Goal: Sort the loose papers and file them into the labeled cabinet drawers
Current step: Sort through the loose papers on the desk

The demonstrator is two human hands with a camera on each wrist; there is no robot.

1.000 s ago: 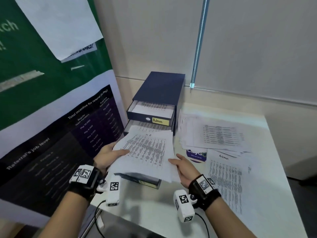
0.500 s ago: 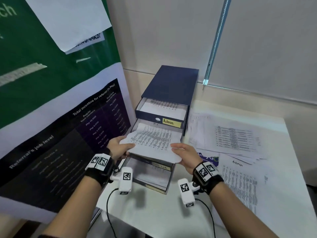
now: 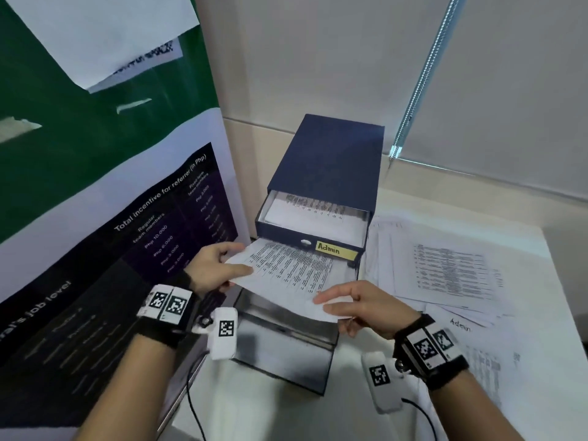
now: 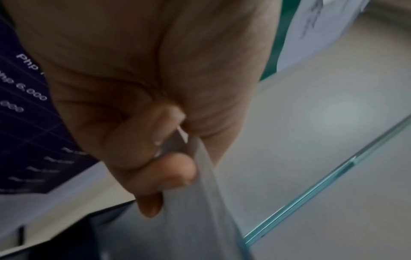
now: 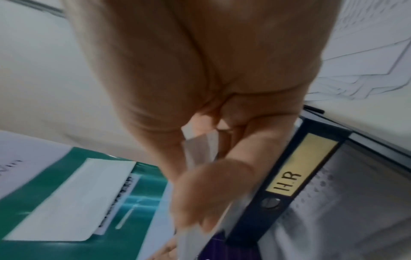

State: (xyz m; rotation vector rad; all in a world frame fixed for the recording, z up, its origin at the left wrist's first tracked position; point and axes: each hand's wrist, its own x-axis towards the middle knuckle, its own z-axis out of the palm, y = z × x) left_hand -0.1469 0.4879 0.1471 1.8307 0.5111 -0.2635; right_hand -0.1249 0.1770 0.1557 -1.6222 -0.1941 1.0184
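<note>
Holding a thin sheaf of papers (image 3: 286, 275) over the pulled-out HR drawer (image 3: 283, 342) — light, floppy, prone to sagging and sliding apart. Left hand (image 3: 210, 268) and right hand (image 3: 366, 308) pinching opposite edges, fingers clamped on paper — best supported at both sides.

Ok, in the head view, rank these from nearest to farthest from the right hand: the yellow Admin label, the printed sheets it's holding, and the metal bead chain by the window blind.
1. Printed sheets: in the right hand grip, over the open lower drawer.
2. Yellow Admin label: on the upper drawer front, just beyond the hand.
3. Metal bead chain: hanging at the wall, far behind and up right.
</note>
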